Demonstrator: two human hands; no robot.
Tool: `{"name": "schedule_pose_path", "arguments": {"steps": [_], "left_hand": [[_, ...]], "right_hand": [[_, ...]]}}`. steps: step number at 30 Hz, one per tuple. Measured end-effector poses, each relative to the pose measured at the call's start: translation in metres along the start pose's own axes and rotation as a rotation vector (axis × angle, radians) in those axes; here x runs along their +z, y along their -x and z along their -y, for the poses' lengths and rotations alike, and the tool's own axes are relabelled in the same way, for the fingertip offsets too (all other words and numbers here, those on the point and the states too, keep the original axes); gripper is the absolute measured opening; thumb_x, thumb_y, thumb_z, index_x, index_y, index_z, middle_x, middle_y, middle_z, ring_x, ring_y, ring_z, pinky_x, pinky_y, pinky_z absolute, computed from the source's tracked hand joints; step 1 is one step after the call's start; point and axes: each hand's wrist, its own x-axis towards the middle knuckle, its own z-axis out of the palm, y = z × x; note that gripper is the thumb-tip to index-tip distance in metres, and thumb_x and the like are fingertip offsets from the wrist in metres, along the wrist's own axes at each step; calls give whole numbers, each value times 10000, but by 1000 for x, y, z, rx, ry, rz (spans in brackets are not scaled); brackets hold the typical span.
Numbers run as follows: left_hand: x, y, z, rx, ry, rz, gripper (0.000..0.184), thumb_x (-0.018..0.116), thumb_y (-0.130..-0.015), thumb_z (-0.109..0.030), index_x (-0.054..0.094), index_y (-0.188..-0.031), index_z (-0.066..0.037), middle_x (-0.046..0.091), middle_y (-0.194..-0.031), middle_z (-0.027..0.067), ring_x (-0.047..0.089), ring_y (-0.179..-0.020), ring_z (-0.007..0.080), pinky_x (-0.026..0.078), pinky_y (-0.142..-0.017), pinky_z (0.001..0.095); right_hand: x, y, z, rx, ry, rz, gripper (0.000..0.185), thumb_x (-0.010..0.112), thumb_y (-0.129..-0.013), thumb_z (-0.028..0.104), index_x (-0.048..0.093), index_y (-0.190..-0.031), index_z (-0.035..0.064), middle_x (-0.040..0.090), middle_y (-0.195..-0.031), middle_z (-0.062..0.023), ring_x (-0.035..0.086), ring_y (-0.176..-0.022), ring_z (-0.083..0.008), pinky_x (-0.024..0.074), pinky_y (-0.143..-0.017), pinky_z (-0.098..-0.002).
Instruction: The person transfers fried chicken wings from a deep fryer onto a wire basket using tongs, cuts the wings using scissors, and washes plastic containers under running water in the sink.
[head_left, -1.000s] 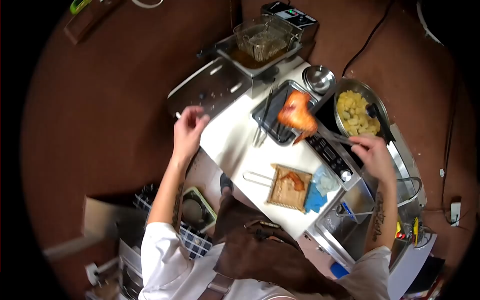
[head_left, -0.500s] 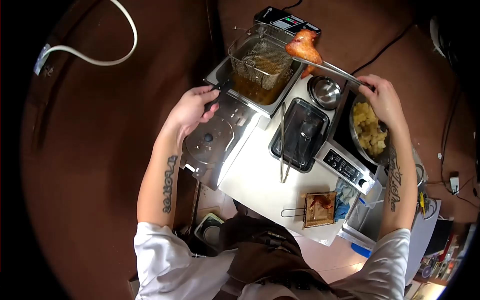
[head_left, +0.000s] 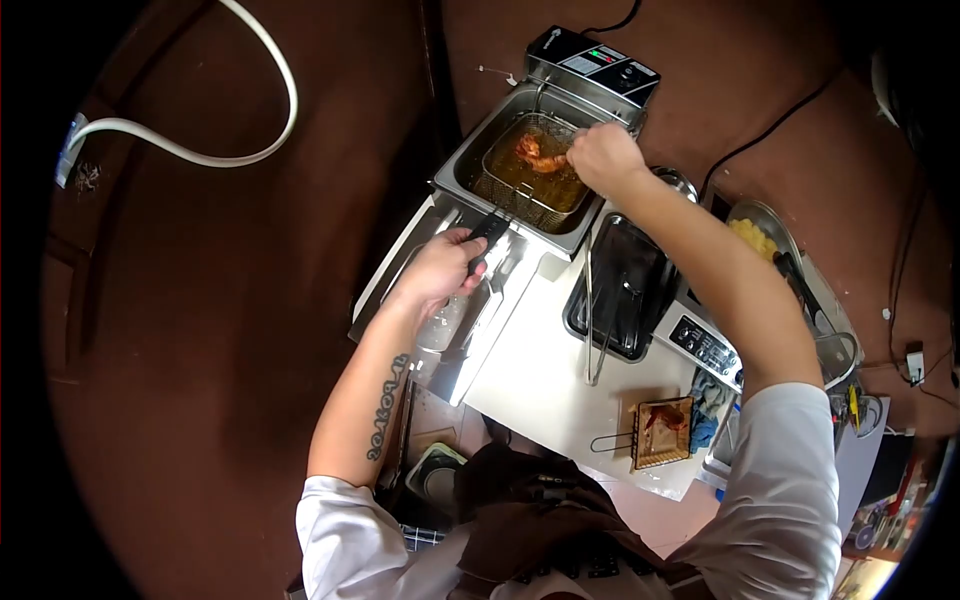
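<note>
Head view: left hand (head_left: 440,266) clamped on the basket handle (head_left: 488,231), likely steadying the fryer basket (head_left: 506,197); chicken piece (head_left: 541,157) lies inside. Right hand (head_left: 606,157) just beside; its grip I can't tell.

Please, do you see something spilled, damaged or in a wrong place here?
Nothing seems spilled or damaged, and the food piece shows within the fryer basket. Slightly askew, perhaps: the tongs, whose lower end sticks past the black tray over the white counter.
</note>
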Motion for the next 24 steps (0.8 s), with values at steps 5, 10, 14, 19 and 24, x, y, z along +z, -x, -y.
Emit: {"name": "schedule_pose_path", "arguments": {"steps": [5,10,14,19,24], "left_hand": [[-7,-10,10,-20,16,8,271,540,-985,-139,452,-1189,17,537,-675,27,433,-512,71,319,-451,197],[-10,-20,18,-12,-19,-18,187,530,-989,-150,510,-1106,-5,527,-662,2,427,-506,58,328,-456,193],[-12,-25,23,-17,-36,10,192,509,-999,-168,552,-1104,-13,531,-658,-25,447,-505,36,365,-452,177],[-13,-25,29,-31,-28,11,177,513,-1000,-179,558,-1099,-39,532,-660,-30,449,-509,33,363,-451,169],[-13,-32,36,-21,-1,13,167,519,-999,-190,563,-1075,-48,534,-659,-25,448,-505,33,355,-451,164]], "right_hand": [[32,-22,21,1,2,67,202,556,-875,174,749,-917,133,714,-940,-38,687,-910,-228,525,-725,-436],[14,-15,5,79,-93,159,228,534,-898,156,747,-979,172,723,-1005,-2,687,-972,-198,543,-739,-332],[19,-12,-15,139,-197,167,240,536,-897,141,728,-1042,151,719,-1050,-36,682,-1004,-237,551,-812,-363],[26,-7,-33,207,-274,259,240,538,-890,117,714,-1052,127,702,-1109,-53,670,-1034,-263,550,-832,-379],[24,3,-39,159,-223,223,217,544,-873,108,714,-1006,122,696,-1083,-64,680,-985,-271,556,-805,-379]]}}
